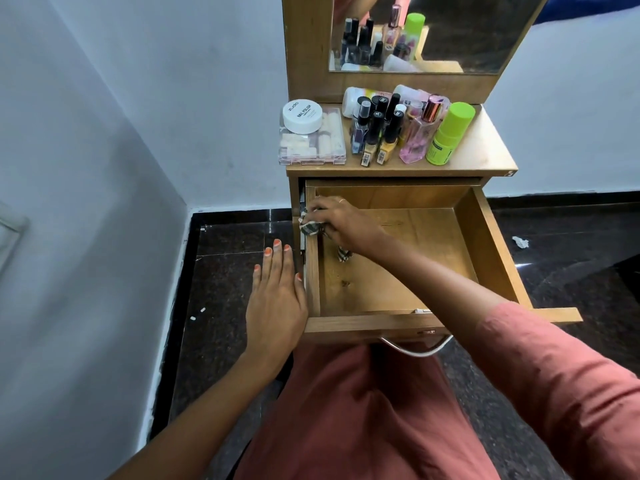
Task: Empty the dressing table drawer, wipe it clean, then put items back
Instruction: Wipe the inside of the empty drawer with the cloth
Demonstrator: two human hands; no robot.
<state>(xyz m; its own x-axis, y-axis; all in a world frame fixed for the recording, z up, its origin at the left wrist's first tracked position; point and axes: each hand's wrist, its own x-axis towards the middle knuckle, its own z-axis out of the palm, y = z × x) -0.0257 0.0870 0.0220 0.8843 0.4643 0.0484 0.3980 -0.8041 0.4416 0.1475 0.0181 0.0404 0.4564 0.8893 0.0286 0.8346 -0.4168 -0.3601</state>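
Over the left wall of the pulled-out drawer (pixel 485 258), the right hand (pixel 343 223) reaches across with its fingers curled around a checked cloth (pixel 310 227), pressing it onto the wall's top edge near the back corner; 1 end of the cloth hangs down inside the drawer. Outside that same wall, the left hand (pixel 277 299) lies flat with straight fingers held together, gripping nothing, its thumb just beside the wood. On the dressing table top (pixel 485 150) above stand the cosmetics: a cluster of nail polish bottles (pixel 374 133), a pink perfume bottle (pixel 420 133) and a green bottle (pixel 448 136) close together, with a white jar (pixel 302 116) resting on a clear case (pixel 325 147) at the left. A mirror (pixel 467 36) behind reflects them.
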